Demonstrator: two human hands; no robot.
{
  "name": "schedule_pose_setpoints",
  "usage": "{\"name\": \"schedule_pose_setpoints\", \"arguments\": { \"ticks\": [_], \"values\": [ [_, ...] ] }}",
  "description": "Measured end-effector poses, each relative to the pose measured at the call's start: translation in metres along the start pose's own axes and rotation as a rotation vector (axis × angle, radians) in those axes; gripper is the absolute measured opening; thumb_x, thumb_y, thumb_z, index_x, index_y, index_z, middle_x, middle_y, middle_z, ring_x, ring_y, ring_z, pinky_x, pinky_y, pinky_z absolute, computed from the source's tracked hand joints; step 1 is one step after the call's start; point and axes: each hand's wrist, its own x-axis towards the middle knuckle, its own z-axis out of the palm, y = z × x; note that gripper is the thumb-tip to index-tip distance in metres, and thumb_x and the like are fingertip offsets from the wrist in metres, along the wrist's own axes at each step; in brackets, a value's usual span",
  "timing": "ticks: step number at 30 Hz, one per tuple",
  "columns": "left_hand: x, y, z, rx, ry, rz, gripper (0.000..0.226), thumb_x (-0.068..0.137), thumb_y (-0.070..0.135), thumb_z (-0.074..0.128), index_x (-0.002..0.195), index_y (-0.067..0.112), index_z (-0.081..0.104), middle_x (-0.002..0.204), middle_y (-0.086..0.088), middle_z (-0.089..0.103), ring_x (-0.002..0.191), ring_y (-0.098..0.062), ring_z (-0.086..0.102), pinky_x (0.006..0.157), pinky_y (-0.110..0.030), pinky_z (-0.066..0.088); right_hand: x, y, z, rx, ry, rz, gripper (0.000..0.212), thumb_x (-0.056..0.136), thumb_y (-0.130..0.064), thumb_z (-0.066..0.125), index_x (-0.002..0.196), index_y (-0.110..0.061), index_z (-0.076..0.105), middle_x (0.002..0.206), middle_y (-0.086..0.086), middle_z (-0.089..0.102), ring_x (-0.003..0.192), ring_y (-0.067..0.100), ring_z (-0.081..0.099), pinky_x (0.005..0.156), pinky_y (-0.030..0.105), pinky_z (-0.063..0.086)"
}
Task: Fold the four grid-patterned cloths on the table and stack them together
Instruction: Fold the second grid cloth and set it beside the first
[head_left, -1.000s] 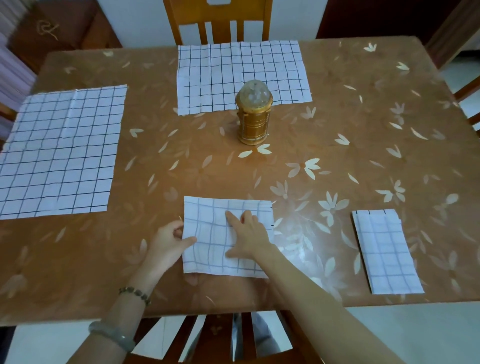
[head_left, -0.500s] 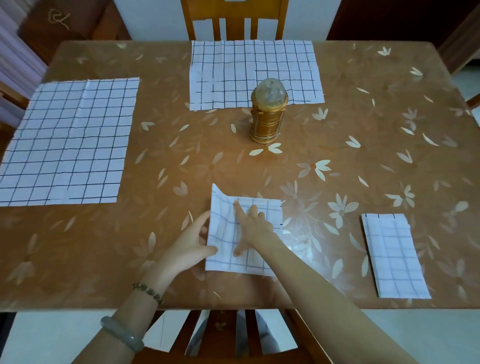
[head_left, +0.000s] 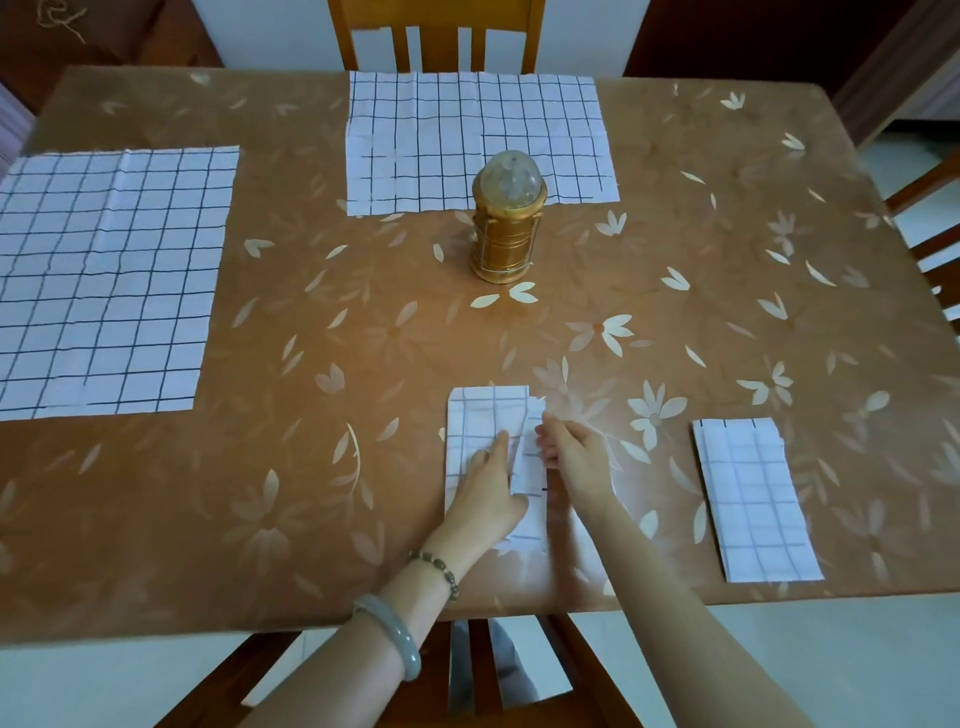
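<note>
White fabric crossed by a dark grid is lying near the front edge of the table (head_left: 363, 322) — this half-folded cloth (head_left: 483, 415) is sitting as a narrow strip just right of the middle, with both hands working on it. The left hand (head_left: 488, 493) is lying flat on the strip, its fingers straight and pressing down and the index finger pointing away along a raised crease; it is gripping nothing. The right hand (head_left: 579, 460) is sitting at the strip's right edge with its fingers curled, and its fingertips (head_left: 549, 427) appear to be pinching the loose upper layer, which is standing up slightly between the two hands. A bead bracelet (head_left: 439, 566) and a pale green bangle (head_left: 392, 634) are circling the left wrist.

A folded cloth (head_left: 756, 499) is lying alone near the table's front right corner, well apart from the hands. Two others are lying spread open — the left-side cloth (head_left: 109, 280) is reaching the table's left edge, and the far cloth (head_left: 478, 140) is running along the far edge. A gold lantern (head_left: 506, 228) with a clear domed top is standing upright mid-table, just in front of the far cloth. A far chair (head_left: 436, 31) is standing behind the table, and a near chair (head_left: 582, 670) is showing below the front edge.
</note>
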Motion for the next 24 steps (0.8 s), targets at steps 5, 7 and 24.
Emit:
{"name": "schedule_pose_setpoints", "arguments": {
  "ticks": [5,7,24],
  "values": [
    [0.003,0.002,0.011,0.022,-0.006,0.037,0.081,0.089,0.013,0.057,0.153,0.024,0.009,0.131,-0.009,0.043,0.118,-0.027,0.048,0.097,-0.037,0.044,0.006,0.006,-0.003,-0.138,-0.093,0.056,0.053,0.089,-0.049,0.052,0.073,0.0,0.064,0.068,0.002,0.059,0.066,0.014,0.054,0.071,0.032,0.048],
    [0.001,0.003,0.015,0.026,-0.01,0.073,0.079,0.088,0.012,0.057,0.152,0.025,0.013,0.125,-0.008,0.046,0.117,-0.027,0.048,0.097,-0.038,0.044,0.011,0.004,-0.004,-0.159,-0.111,0.077,0.049,0.086,-0.05,0.055,0.072,-0.004,0.065,0.068,0.004,0.059,0.066,0.015,0.055,0.076,0.037,0.051],
    [0.024,-0.051,-0.052,0.59,0.246,0.431,0.063,0.098,0.04,0.046,0.151,0.017,0.022,0.159,0.006,0.014,0.147,-0.013,0.009,0.118,-0.036,0.009,0.014,0.002,-0.001,-0.482,-0.028,-0.078,0.013,0.08,-0.009,0.055,0.069,-0.007,0.05,0.065,0.001,0.044,0.06,0.014,0.039,0.052,0.022,0.031]
  ]
}}
